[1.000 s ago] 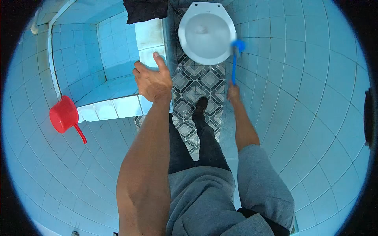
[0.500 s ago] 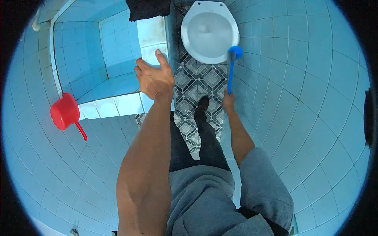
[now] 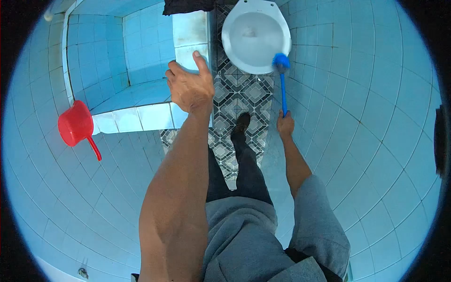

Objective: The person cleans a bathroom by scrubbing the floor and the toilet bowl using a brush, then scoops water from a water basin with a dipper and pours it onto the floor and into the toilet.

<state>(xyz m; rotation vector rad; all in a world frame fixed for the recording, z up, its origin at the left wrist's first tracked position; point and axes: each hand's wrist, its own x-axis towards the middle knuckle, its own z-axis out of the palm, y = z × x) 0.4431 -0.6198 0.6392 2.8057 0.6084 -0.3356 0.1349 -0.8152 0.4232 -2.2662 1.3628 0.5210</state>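
Observation:
My right hand (image 3: 285, 125) is closed round the lower end of a blue toilet brush (image 3: 283, 91). The brush's round bristle head is at the lower right rim of the white toilet bowl (image 3: 228, 42); whether it touches the rim I cannot tell. My left hand (image 3: 191, 87) lies with thumb and fingers apart on the corner of the tiled basin wall (image 3: 190, 35), holding nothing. Part of its palm side is hidden.
A red dipper (image 3: 76, 124) sits at the basin's front left corner. Dark cloth (image 3: 189, 6) lies on the wall's far end. Patterned floor tiles (image 3: 237, 96) run between the basin and the right tiled wall (image 3: 347, 108). A tap (image 3: 83, 273) shows at lower left.
My right hand has shifted right with the brush, whose handle now leans the other way. My left hand stays on the basin wall; the whole view has shifted slightly.

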